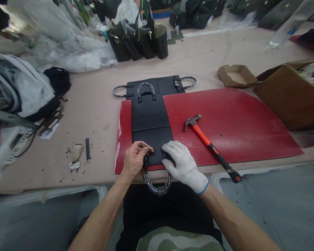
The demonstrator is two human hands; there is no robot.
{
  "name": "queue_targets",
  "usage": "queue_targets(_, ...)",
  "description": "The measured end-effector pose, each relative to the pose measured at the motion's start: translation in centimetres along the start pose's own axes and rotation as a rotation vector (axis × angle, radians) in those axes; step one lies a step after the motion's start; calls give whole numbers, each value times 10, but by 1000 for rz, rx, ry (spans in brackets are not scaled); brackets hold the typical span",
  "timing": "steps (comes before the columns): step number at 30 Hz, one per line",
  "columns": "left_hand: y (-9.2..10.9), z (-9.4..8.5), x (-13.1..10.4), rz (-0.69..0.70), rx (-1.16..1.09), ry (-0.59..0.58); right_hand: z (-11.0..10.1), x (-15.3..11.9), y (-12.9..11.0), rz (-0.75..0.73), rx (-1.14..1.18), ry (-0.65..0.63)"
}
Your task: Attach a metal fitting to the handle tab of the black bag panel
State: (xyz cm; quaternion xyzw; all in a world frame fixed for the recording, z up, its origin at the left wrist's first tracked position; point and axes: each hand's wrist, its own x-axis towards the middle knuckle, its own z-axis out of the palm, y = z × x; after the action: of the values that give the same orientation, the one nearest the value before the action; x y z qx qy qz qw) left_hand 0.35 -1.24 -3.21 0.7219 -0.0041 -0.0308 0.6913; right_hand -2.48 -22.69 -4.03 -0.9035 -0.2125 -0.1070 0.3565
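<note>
A wide beige tabletop [94, 104] carries everything, with one red mat [238, 122] laid across its near middle. On the mat's left part lies one flat, unfolded black bag panel [150, 118], matte and creased into sections; it runs from beyond the far edge of the mat down to the near edge. Four looped, wrapped handles are fixed to it: one at the far left, one at the far right, one lying on the upper panel, and the near handle [157, 186], which hangs over the tabletop's edge between the two hands.

One hammer [210, 146] with an orange and black grip lies on the mat just right of the panel, its head pointing away. Two brown cardboard boxes sit at the far right, the larger one cut off by the picture's edge. A row of finished black bags [138, 40] stands at the back; their number is hard to count.

The bare left hand [134, 158] pinches a small dark piece against the panel's near end; what the piece is cannot be made out. The gloved right hand [181, 162] presses flat, fingers curled, on the panel's near right corner, hiding the handle's attachment.
</note>
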Motion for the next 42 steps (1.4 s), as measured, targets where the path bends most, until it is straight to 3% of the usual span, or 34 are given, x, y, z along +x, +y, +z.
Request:
queue_targets(4,-3,-3,2,-6,-69,14,0,0,1,-6,7,9)
queue_targets(9,-3,-20,7,33,-186,159,-1,-1,1,-5,27,33)
queue_targets(12,1,-23,6,29,-160,117,-2,-1,1,0,23,29)
queue_targets(18,1,-5,1,-7,-57,13,-1,1,1,2,30,13)
queue_targets(27,0,-4,1,-11,-37,-14,-2,1,1,-6,10,14)
queue_targets(31,4,-32,18,-5,-20,206,-2,0,5,-56,-47,31)
queue_targets(33,7,-58,31,-26,236,324,1,1,10,-90,-99,54)
queue_targets(35,10,-87,41,-93,646,389,5,3,16,-123,-131,75)
queue_targets(38,12,-115,48,-190,1035,418,8,6,20,-162,-167,97)
queue_targets(42,7,-120,47,-259,1126,393,7,7,19,-192,-220,103)
